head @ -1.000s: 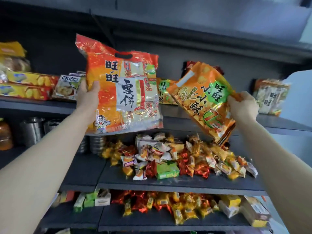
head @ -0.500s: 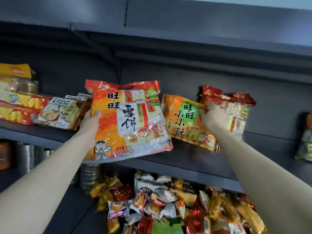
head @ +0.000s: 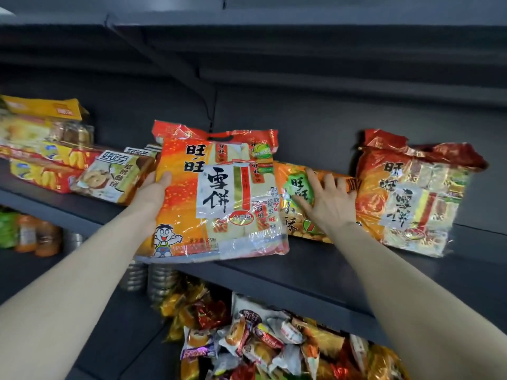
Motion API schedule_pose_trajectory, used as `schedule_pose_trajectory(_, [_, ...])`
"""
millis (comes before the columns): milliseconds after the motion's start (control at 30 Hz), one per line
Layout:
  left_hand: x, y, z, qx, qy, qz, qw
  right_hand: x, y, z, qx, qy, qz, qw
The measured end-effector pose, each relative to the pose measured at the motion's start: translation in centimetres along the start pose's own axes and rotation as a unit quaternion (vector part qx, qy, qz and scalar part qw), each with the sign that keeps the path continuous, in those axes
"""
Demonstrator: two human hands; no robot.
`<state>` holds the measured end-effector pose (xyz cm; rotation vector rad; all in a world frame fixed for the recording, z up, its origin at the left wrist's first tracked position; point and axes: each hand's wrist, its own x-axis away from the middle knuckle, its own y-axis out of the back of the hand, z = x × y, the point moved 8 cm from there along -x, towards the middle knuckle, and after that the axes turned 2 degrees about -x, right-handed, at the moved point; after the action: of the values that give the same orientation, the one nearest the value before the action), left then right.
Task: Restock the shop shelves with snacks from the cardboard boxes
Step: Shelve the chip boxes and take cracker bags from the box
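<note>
My left hand (head: pixel 155 189) grips the left edge of a large orange-and-red rice cracker bag (head: pixel 219 198), which stands tilted at the front of the dark upper shelf (head: pixel 315 267). To its right a smaller orange snack bag with a green label (head: pixel 295 215) leans against the back of the shelf. My right hand (head: pixel 326 198) lies flat on this bag with fingers spread, pressing it. A second rice cracker bag (head: pixel 411 196) stands further right on the same shelf.
Biscuit boxes and packs (head: pixel 109 176) fill the shelf's left end. Below, a shelf holds a heap of small wrapped sweets (head: pixel 260 341) and stacked metal tins (head: pixel 162 281). Bare shelf lies in front of the bags at the right.
My right hand has let go of the small orange bag's edge and now lies flat on its front. The view has moved closer and upward; the large bag sits lower on the shelf.
</note>
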<state>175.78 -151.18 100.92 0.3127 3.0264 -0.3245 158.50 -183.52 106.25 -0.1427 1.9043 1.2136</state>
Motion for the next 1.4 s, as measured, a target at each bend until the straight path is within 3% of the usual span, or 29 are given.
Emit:
schedule_pose_trajectory(267, [1.1,-1.9,-0.6,-0.017,-0.003,0.069,0.997,-0.4,1.6,0.1,-0.036,-0.022,0.108,0.993])
schedule_pose_trajectory(467, [2.8,-1.7,-1.6,-0.031,-0.035,0.091,0.995,1.1,6.7,0.2,-0.072,-0.006,0.025,0.997])
schedule_pose_trajectory(533, [3.2,-1.8,-1.6,-0.035,-0.036,0.109,0.993,2.4,9.2,0.1,-0.142,-0.031,-0.026,0.989])
schedule_pose_trajectory(600, [3.3,-2.4,-1.1,-0.040,-0.026,0.127,0.991,4.1,10.2,0.2,-0.282,-0.084,-0.009,0.956])
schedule_pose_trajectory(633, [3.5,-2.9,-1.0,-0.038,-0.021,0.138,0.990,5.0,10.1,0.7,-0.378,-0.111,0.038,0.918])
schedule_pose_trajectory(733, [6.0,-5.7,-2.3,-0.017,-0.035,0.179,0.983,7.3,9.4,2.0,-0.605,-0.183,0.145,0.761])
schedule_pose_trajectory(800, [7.7,-7.9,-3.0,0.004,-0.038,0.215,0.976,8.1,9.5,0.2,-0.648,-0.225,0.132,0.716])
schedule_pose_trajectory(867, [9.0,-10.0,-3.7,-0.024,-0.079,0.250,0.965,9.0,10.4,-2.6,-0.664,-0.260,0.097,0.694])
schedule_pose_trajectory(967, [10.9,-13.2,-4.5,-0.148,-0.190,0.279,0.929,10.2,12.5,-7.4,-0.683,-0.279,0.037,0.674])
schedule_pose_trajectory(1100, [12.5,-18.0,-4.8,-0.357,-0.347,0.213,0.841,11.9,14.2,-15.2,-0.674,-0.304,-0.035,0.672])
schedule_pose_trajectory(1233, [13.1,-23.2,-3.5,-0.479,-0.402,0.193,0.756,13.3,15.4,-23.4,-0.660,-0.332,-0.113,0.664])
schedule_pose_trajectory(1400, [14.5,-28.2,-2.1,-0.561,-0.422,0.167,0.692,13.8,15.0,-32.3,-0.561,-0.330,-0.197,0.733])
